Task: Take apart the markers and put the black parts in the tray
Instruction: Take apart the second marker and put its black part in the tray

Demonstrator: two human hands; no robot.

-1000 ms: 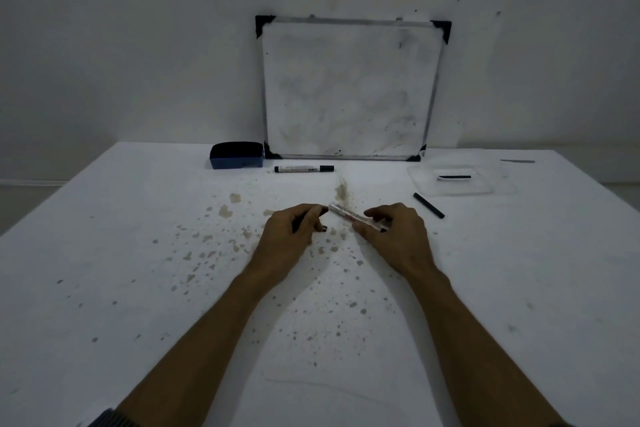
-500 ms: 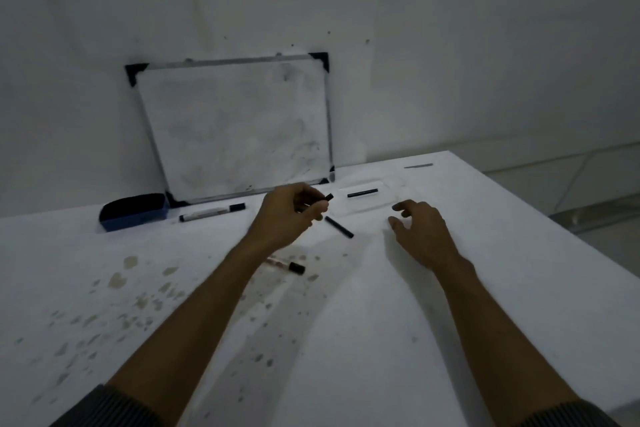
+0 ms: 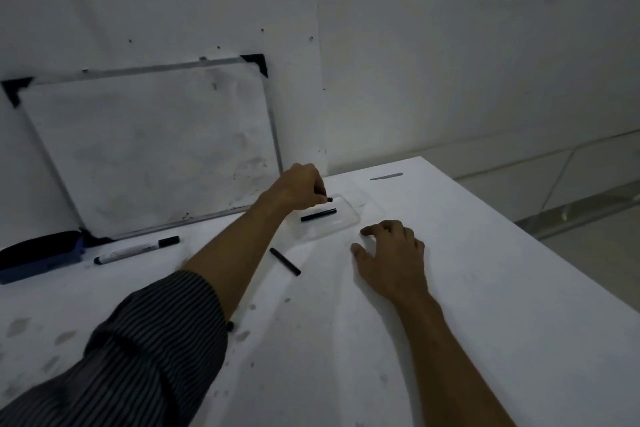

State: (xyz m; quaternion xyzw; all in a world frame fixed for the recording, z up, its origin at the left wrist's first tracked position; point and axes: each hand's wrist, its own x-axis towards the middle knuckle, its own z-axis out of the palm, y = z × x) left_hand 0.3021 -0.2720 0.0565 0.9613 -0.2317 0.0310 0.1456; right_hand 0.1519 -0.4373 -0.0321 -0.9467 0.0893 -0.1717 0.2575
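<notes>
My left hand (image 3: pixel 298 190) is closed on a small black marker part (image 3: pixel 328 199) and hovers over the far left edge of the clear tray (image 3: pixel 350 225). One black part (image 3: pixel 318 214) lies inside the tray. Another black part (image 3: pixel 285 261) lies on the table just in front of the tray. My right hand (image 3: pixel 391 255) rests flat on the table to the right of the tray, fingers spread, holding nothing. A whole white marker (image 3: pixel 136 249) with black ends lies at the left, by the whiteboard.
A whiteboard (image 3: pixel 149 149) leans on the wall behind the table. A blue eraser (image 3: pixel 40 255) sits at the far left. The table's right edge (image 3: pixel 540 246) runs diagonally past my right hand. Dark stains spot the near left tabletop.
My left hand has carried the black part rightward and forward to over the tray. My right hand let go of the marker body and settled on the table. The view swung right.
</notes>
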